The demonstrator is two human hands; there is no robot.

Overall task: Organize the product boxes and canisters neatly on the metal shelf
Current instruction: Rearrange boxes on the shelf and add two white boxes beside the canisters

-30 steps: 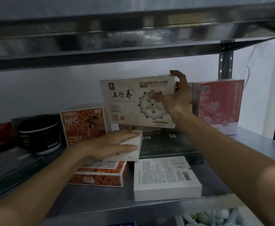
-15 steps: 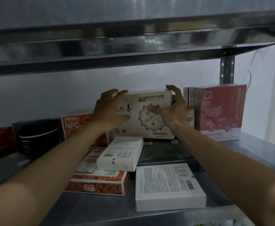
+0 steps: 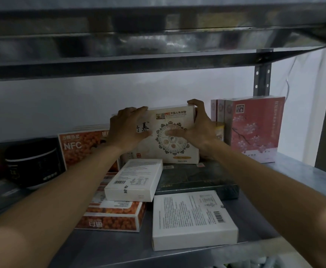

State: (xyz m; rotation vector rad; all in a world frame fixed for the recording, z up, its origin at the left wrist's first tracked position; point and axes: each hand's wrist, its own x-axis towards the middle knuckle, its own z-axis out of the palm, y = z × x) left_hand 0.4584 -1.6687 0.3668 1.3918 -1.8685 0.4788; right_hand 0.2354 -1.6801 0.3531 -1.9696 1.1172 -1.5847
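Cream box (image 3: 170, 136) held upright by both hands at the back of the metal shelf (image 3: 293, 176).

Left hand (image 3: 126, 130) grips the box's left end, fingers curled over the top edge, thumb pressed on the front face. Right hand (image 3: 199, 130) grips the right end likewise, thumb lying across the round emblem. Lower edge of the box sits at the rear of a dark flat box (image 3: 197, 178); contact cannot be confirmed. Pink blossom boxes (image 3: 255, 130) stand upright just beside it on the right; an upright orange NFC box (image 3: 81, 147) and a black canister (image 3: 32, 163) stand to the left. In front, a small white box (image 3: 135, 180) lies on a flat orange box (image 3: 112, 217), beside a larger white box (image 3: 193, 219).
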